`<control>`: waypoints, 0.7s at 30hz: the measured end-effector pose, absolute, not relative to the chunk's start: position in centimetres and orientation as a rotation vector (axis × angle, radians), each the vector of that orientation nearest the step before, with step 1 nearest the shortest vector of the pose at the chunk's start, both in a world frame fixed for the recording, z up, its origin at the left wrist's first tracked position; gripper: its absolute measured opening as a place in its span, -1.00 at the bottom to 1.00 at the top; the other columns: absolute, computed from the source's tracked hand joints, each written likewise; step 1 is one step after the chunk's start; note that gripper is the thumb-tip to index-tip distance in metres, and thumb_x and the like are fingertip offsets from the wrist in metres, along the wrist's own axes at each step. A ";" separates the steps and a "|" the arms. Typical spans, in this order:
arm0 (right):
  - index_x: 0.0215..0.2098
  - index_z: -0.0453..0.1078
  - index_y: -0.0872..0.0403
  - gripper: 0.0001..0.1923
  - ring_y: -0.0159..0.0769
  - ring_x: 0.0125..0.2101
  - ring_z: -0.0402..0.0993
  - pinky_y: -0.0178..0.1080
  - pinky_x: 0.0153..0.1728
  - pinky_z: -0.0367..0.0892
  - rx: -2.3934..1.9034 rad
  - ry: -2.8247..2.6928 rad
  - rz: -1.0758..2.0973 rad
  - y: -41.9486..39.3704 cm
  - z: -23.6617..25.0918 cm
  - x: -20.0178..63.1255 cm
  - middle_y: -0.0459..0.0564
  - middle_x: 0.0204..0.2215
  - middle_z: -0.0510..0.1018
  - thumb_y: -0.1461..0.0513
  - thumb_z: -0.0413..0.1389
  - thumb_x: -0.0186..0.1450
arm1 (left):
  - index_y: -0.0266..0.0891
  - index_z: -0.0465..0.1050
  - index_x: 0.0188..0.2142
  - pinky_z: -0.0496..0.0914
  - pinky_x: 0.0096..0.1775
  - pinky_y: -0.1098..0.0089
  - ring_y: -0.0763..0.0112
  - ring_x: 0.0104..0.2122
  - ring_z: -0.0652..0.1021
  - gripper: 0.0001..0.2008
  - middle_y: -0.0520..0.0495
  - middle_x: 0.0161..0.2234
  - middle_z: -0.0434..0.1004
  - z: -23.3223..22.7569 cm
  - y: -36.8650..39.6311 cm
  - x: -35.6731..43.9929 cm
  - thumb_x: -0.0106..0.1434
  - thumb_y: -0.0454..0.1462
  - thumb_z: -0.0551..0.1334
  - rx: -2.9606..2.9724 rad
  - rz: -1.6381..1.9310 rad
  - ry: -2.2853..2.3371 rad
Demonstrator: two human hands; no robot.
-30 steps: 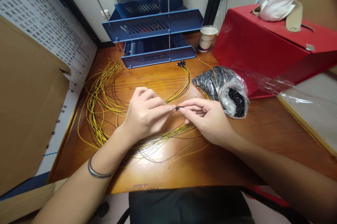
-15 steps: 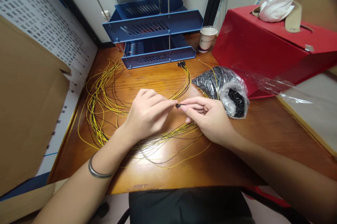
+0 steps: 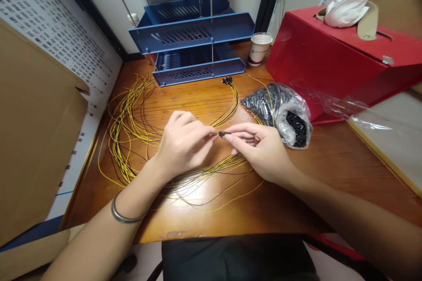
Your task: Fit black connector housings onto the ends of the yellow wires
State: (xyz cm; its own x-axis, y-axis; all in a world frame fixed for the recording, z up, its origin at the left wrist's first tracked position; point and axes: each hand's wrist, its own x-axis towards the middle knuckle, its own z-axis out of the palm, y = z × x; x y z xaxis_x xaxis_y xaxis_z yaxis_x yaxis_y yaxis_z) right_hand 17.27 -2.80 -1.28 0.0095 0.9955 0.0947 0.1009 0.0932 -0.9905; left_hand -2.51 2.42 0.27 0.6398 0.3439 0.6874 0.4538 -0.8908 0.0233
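Left hand [image 3: 184, 144] and right hand [image 3: 260, 147] met at centre of wooden surface [image 3: 296, 193], fingertips touching around a small black connector [image 3: 222, 133]. Left grip: thumb and forefinger pinched narrow at the connector's 9 o'clock end; whether on the connector itself or on a wire entering it, cannot tell. Right grip: thumb and forefinger closed on the connector from 3 o'clock, remaining fingers curled beneath. Connector held just above the surface, not resting on it. Metal bangle [image 3: 123, 215] on left wrist. Loose yellow and black wires [image 3: 127, 127] looped at 9 to 10 o'clock of the hands, more strands passing under both hands toward 6 o'clock. Bundle of yellow wires with black terminated ends [image 3: 227, 80] at 12 o'clock, arcing down toward the hands. Clear plastic bag of small black parts [image 3: 286, 114] at 2 o'clock, just beside the right hand, one yellow wire draped over it. Blue stacked letter tray [image 3: 194, 30] at 12 o'clock, at the back of the surface. Paper cup [image 3: 259, 48] at 1 o'clock, beside the tray. Red box [image 3: 329, 61] at 2 o'clock, touching the bag, white tissue [image 3: 349, 4] on top. Brown cardboard [image 3: 33, 140] at 9 o'clock, at the left edge.
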 end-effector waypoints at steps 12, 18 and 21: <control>-0.28 0.58 0.16 -0.85 -0.37 -0.52 0.59 -0.35 -0.47 0.49 -1.231 -1.278 1.063 -2.7 -0.9 17.2 0.03 -0.43 0.70 0.23 0.30 0.20 | -0.24 0.49 -0.16 0.27 -0.23 0.23 0.35 -0.39 0.45 -0.87 0.00 -0.38 0.66 0.0 2.4 -2.6 0.29 -0.29 0.31 -2.740 -1.060 -0.750; -0.27 0.58 0.16 -0.84 -0.38 -0.54 0.57 -0.35 -0.49 0.47 -1.240 -1.286 1.054 -2.6 -0.9 17.3 0.01 -0.46 0.69 0.22 0.30 0.21 | -0.24 0.49 -0.25 0.28 -0.24 0.24 0.36 -0.41 0.42 -0.97 0.00 -0.42 0.62 0.0 2.3 -2.7 0.29 -0.34 0.29 -2.730 -1.073 -0.770; -0.27 0.58 0.15 -0.84 -0.39 -0.54 0.56 -0.36 -0.49 0.47 -1.245 -1.294 1.051 -2.7 -0.9 17.3 0.00 -0.47 0.68 0.22 0.29 0.22 | -0.24 0.48 -0.27 0.28 -0.25 0.25 0.37 -0.42 0.41 -0.99 0.01 -0.45 0.60 0.1 2.4 -2.7 0.29 -0.34 0.29 -2.722 -1.079 -0.747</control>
State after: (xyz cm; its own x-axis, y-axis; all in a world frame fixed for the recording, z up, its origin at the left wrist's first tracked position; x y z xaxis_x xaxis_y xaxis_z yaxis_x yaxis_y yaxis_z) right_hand 17.32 -2.65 -0.95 0.0445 0.9947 0.0930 0.1127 0.0875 -0.9898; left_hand -2.67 2.38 0.05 0.6240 0.4010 0.6707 0.4864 -0.8711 0.0682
